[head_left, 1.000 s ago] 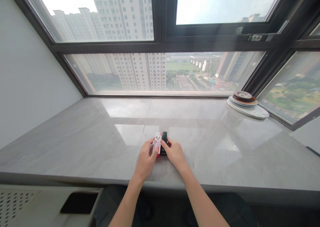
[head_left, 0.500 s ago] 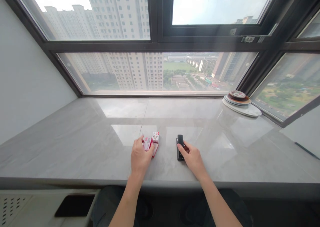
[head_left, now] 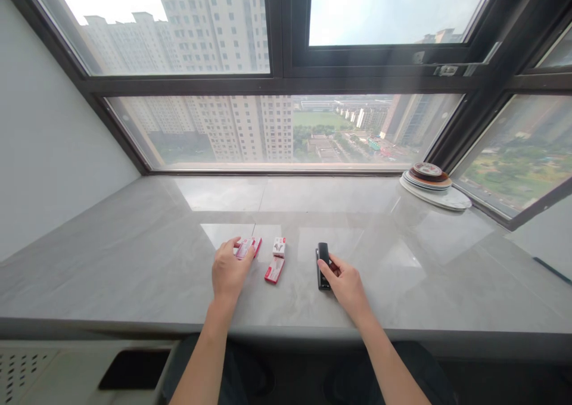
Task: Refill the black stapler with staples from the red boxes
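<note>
My left hand [head_left: 229, 273] is closed round a flat pink-and-white box [head_left: 245, 248] over the left part of the counter, thumb on its near right side. A red edge shows along its far right side; whether this is a second box I cannot tell. Just right of that hand lies a red-and-white staple box [head_left: 274, 270], tilted on the surface. Touching or nearly touching its far end is a small white box [head_left: 279, 246] with a picture on it. My right hand [head_left: 346, 281] grips a black stapler [head_left: 322, 265], which points away from me on the counter.
The grey marble-look counter [head_left: 147, 262] runs along under a dark-framed window [head_left: 277, 85]. A stack of plates [head_left: 433, 193] stands in the far right corner. Below the front edge, at the lower left, is a pale surface with a black rectangle [head_left: 133, 369].
My left hand has moved left with the pink-and-white box, away from the other two boxes, uncovering the red-and-white one. My right hand stays on the stapler. The view has shifted slightly.
</note>
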A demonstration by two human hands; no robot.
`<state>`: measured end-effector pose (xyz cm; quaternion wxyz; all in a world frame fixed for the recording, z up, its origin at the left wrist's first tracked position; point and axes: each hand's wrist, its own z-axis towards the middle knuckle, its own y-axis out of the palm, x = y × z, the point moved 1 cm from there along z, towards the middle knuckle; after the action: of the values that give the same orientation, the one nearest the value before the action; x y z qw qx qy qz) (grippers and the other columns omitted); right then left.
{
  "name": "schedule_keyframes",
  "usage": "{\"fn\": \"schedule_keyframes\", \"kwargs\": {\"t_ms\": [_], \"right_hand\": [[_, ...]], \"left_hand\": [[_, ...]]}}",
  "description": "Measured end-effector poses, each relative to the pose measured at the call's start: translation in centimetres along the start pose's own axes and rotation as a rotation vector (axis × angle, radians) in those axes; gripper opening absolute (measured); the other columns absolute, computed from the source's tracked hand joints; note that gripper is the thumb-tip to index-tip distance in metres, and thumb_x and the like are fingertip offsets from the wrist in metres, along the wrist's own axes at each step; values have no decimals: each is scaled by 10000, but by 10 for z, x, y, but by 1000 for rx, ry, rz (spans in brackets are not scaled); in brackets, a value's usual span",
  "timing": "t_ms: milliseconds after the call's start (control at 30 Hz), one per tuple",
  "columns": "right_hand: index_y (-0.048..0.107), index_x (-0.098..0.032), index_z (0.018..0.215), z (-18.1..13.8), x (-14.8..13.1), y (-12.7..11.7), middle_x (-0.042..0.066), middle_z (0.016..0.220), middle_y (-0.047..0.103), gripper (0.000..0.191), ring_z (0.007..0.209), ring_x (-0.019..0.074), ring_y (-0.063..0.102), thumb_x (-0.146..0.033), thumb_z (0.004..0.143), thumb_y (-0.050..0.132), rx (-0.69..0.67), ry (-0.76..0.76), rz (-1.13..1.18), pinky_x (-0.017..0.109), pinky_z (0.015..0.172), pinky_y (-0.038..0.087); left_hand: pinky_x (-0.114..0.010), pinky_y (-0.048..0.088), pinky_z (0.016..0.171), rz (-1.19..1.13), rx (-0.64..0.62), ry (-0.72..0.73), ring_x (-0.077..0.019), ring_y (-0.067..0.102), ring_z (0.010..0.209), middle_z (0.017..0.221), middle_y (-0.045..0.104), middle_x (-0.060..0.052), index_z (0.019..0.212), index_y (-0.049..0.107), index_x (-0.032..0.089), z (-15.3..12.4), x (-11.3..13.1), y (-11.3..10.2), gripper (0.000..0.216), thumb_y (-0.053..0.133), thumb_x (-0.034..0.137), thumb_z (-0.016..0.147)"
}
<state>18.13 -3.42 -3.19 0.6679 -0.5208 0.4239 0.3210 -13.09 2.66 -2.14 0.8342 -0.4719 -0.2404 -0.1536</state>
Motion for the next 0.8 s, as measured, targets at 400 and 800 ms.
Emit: {"fn": "schedule_keyframes", "kwargs": {"t_ms": [400, 800], "right_hand": [[673, -183, 1384, -1, -2, 3, -10, 739, 581, 667, 626, 157, 502, -626, 886, 636, 32, -6, 7, 271, 629, 447], [712, -228, 1184, -8, -13, -8, 64, 1031, 700, 346, 821, 197, 616, -432, 914, 639, 41, -177, -83, 288, 695, 502]], "left_hand": [[-446, 476, 979, 39, -110, 152, -299, 591, 1092, 1162, 631, -76, 1190, 721, 319, -52, 34, -17, 283, 541, 434, 1004], [-442, 483, 932, 28, -259, 219, -308, 593, 1105, 1161, 626, -85, 1172, 676, 274, -63, 61, 11, 271, 656, 370, 919]]}}
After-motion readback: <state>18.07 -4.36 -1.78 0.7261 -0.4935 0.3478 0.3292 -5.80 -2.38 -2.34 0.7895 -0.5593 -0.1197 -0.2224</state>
